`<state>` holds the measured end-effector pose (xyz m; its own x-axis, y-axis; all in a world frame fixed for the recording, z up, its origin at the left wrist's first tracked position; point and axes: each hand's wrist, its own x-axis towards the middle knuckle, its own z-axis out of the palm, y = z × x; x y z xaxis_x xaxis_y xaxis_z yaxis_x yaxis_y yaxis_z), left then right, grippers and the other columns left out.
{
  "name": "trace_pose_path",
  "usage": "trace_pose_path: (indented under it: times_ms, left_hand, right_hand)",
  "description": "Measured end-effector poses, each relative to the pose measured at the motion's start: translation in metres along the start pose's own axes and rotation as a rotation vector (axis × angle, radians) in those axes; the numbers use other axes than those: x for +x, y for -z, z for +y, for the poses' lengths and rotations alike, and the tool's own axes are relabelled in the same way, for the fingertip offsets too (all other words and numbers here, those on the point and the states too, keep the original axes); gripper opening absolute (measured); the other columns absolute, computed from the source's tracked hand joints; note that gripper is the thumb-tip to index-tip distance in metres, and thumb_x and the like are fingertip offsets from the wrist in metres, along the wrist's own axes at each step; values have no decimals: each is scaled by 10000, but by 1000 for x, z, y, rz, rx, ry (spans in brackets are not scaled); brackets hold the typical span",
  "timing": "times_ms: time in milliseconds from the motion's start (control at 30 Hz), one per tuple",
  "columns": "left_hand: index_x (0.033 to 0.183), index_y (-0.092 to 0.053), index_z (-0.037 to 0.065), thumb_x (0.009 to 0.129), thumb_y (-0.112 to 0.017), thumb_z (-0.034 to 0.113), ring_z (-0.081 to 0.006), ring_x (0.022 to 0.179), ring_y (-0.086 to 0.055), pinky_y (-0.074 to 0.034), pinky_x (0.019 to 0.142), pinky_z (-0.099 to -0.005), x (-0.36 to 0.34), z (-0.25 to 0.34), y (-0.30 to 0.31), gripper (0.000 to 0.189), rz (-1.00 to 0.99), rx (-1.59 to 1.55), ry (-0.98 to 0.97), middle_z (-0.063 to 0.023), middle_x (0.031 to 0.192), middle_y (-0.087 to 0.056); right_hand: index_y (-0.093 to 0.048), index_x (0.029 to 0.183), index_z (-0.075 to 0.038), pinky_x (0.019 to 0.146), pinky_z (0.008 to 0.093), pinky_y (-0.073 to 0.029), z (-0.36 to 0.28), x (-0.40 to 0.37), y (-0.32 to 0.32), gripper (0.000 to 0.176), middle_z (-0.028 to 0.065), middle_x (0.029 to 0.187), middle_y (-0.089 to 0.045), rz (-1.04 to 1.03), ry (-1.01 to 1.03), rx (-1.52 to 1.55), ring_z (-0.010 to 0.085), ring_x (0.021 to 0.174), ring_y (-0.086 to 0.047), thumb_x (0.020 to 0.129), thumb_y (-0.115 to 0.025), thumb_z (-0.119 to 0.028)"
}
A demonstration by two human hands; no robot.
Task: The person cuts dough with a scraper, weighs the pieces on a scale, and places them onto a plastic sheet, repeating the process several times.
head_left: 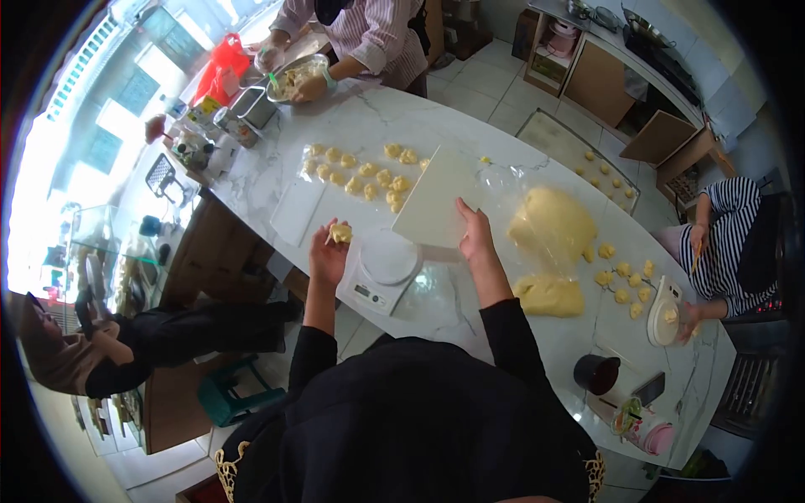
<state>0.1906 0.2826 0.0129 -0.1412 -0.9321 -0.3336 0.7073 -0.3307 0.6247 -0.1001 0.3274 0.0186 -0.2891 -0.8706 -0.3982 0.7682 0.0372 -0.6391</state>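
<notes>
A small piece of yellow dough (340, 233) rests in the fingers of my left hand (326, 256), just left of the white digital kitchen scale (388, 261). My right hand (476, 236) grips the near right edge of a flat white board (438, 194), which reaches over the table behind the scale. Left of this board, several lumps of dough (367, 170) lie on a clear plastic sheet. A large mass of dough (549, 220), partly under plastic, sits right of my right hand, with a smaller slab of dough (549, 297) nearer me.
At the right, a person's hand (689, 317) is by a second scale (667, 310), near more dough pieces (622, 296). A dark cup (597, 374), a phone (650, 389) and a pink-lidded container (658, 438) stand near. Across the table, another person holds a bowl (298, 77).
</notes>
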Motion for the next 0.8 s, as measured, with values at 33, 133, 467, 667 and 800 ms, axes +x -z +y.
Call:
trace_pose_path:
  times_ms: [33, 133, 467, 667, 800]
  left_hand:
    - [1194, -490, -33, 910, -488, 249, -276, 1071, -542, -436, 944, -361, 4, 8, 2, 400, -17, 3, -9, -184, 1163, -546]
    - [1209, -477, -36, 910, -489, 239, -277, 1073, -543, -443, 944, -359, 16, 31, 10, 407, -73, 12, -61, -187, 1166, -543]
    - [1215, -462, -62, 915, -462, 182, -244, 1109, -519, -416, 953, -355, 95, 121, -100, 387, -586, 358, -311, -177, 1174, -534]
    - [1086, -602, 19, 846, -580, 85, -200, 906, -621, -487, 807, -319, 141, 97, -259, 250, -1106, 1125, -509, -106, 1009, -628]
    - [964, -633, 53, 734, -617, 58, -256, 857, -625, -499, 743, -335, 224, 28, -243, 231, -1364, 2047, -649, -115, 926, -649]
  right_hand:
    - [-503, 1178, 18, 886, 356, -454, 9, 27, -6, 403, 96, 1136, -572, -11, 15, 6, 217, 1034, -563, 841, -635, -159]
    - [-534, 1117, 44, 845, 356, -482, 26, 83, -22, 344, 111, 1105, -589, 206, 210, -41, 230, 985, -590, 826, -642, -103]
    - [-569, 1058, 49, 752, 286, -485, 41, 77, -80, 300, 84, 987, -623, 55, 475, -269, 161, 852, -602, 799, -661, -72]
    - [-548, 1119, 26, 813, 362, -471, 75, 23, -140, 338, 183, 1043, -609, -697, 733, -1187, 328, 921, -586, 794, -610, -42]
    - [-550, 1095, 18, 775, 367, -473, 105, 8, -144, 312, 166, 959, -610, -698, 779, -1118, 312, 900, -567, 792, -611, -23]
